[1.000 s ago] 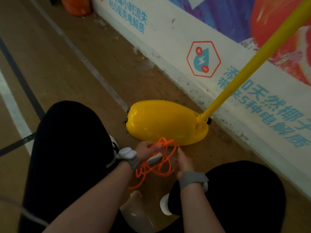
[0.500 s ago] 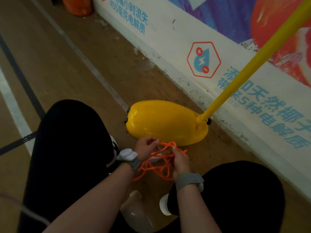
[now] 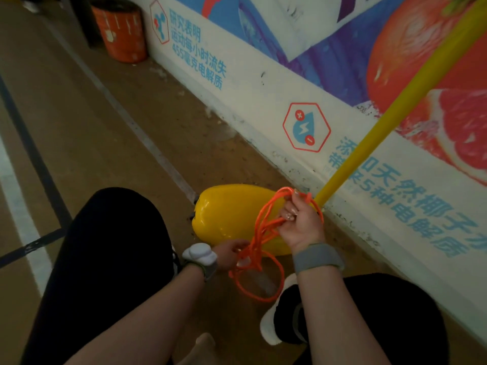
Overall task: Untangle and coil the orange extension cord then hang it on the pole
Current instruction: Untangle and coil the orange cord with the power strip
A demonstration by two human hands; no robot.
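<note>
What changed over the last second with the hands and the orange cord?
The right hand, gripping several loops, has risen away toward the foot of the yellow pole, stretching the orange cord out. The left hand stayed low, holding the lower strands. The yellow base and pole have not moved.

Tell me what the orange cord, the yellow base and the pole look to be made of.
The orange cord: flexible rubber or vinyl jacket, smooth; it bends into loose loops. The yellow base: likely moulded plastic, glossy, with bright highlights on its rounded shell. The pole: duller yellow; painted metal or plastic tube, I cannot tell.
</note>
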